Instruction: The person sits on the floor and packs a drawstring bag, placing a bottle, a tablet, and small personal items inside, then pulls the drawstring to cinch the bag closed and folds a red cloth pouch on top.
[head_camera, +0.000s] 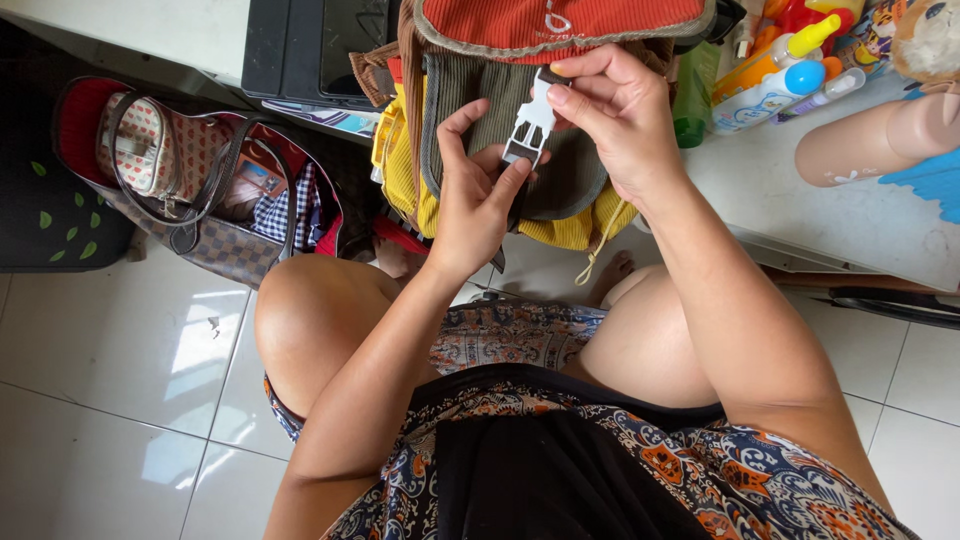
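From the head camera, you sit over a white tiled floor with a backpack in front of your knees, its orange flap on top and an olive pocket below. The white buckle lies against that olive pocket, between your 2 hands. Your left hand pinches the lower half of the buckle between thumb and fingertips, the other fingers curled behind it. Your right hand pinches the upper half, thumb and forefinger closed on its top edge.

To do this well, keep the 2 halves in 1 straight line, prongs facing squarely into the socket, and hold each half by its sides so your fingertips stay clear of the seam. The strap behind is hidden, so feel that it lies flat and untwisted. Steady the backpack with your knees.

To your left a patterned handbag stands open; to your right bottles crowd a low table.
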